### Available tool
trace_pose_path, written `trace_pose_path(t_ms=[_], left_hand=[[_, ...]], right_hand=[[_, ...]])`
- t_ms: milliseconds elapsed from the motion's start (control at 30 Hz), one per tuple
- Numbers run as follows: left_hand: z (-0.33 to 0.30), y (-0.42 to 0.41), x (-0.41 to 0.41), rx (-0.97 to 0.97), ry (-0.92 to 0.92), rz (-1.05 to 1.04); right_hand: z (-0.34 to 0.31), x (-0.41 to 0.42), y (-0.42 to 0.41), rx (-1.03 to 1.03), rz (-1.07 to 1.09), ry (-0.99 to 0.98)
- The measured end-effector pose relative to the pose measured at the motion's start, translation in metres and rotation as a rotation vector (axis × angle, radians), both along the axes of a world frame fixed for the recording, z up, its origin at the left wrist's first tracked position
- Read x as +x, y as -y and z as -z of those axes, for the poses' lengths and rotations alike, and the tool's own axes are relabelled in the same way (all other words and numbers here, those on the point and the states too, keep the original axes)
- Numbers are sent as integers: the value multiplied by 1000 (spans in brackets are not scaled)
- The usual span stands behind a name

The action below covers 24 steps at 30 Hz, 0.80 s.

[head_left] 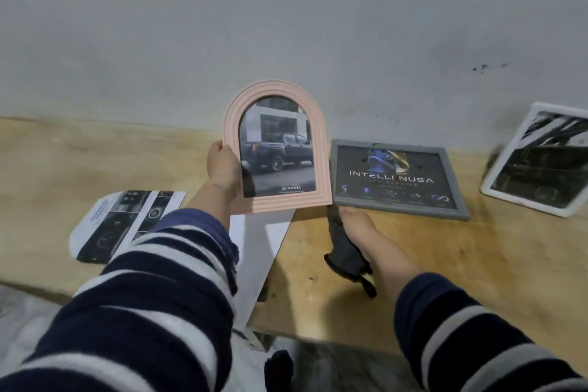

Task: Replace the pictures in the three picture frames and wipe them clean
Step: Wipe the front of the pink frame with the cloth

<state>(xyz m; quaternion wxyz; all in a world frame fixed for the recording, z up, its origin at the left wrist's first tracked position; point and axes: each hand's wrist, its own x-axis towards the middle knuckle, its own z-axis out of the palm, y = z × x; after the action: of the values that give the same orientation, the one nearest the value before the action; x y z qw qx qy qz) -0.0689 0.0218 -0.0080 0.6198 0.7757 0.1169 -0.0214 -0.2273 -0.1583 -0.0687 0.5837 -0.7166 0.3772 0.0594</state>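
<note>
Left hand (pixel 222 165) gripping left edge of pink arched ribbed-plastic picture frame (pixel 276 149), thumb on the front rim, fingers hidden behind; frame held upright above wooden tabletop (pixel 397 280), front facing camera. Print inside: dark pickup truck before a building, "TOYOTA" at the bottom.

Right hand (pixel 356 226) below and just right of pink frame's lower right corner, holding dark grey cloth (pixel 345 251); fingers mostly hidden by the cloth, curl not fully readable. Cloth hanging down toward the near tabletop edge.

Right of pink frame: grey rectangular picture frame (pixel 397 178) lying flat on tabletop, dark print reading "INTELLI NUSA". Further right of pink frame, near image edge: white rounded-corner picture frame (pixel 537 159), tilted, dark print blurred.

Lower left of pink frame: loose arch-cut printed picture (pixel 124 223) flat on tabletop, partly covered by left sleeve. Directly below pink frame: grey-white flat board (pixel 257 251), overhanging the near tabletop edge.

Striped navy-and-white sleeves on both forearms.
</note>
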Motion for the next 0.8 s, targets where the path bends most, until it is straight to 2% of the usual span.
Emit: trace_pose_path(t_ms=[100,300,400,467,533,633,800], left_hand=[[-3,-5,44,-107,13,-16],[10,5,96,-174,43,24],[21,11,120,-218,16,25],[27,16,131,-247,8,28],[32,21,138,-272,8,42],[44,23,151,-326,-14,74],[55,23,169,-361,-20,78]], right_hand=[[13,34,-13,-6,-23,-18],[31,86,-29,-26,-49,8],[20,112,-28,-324,-203,-115],[3,127,-23,-485,-120,-151],[-7,143,-14,-408,15,-43],[-13,171,-6,-154,5,130],[17,203,1,-54,35,184]])
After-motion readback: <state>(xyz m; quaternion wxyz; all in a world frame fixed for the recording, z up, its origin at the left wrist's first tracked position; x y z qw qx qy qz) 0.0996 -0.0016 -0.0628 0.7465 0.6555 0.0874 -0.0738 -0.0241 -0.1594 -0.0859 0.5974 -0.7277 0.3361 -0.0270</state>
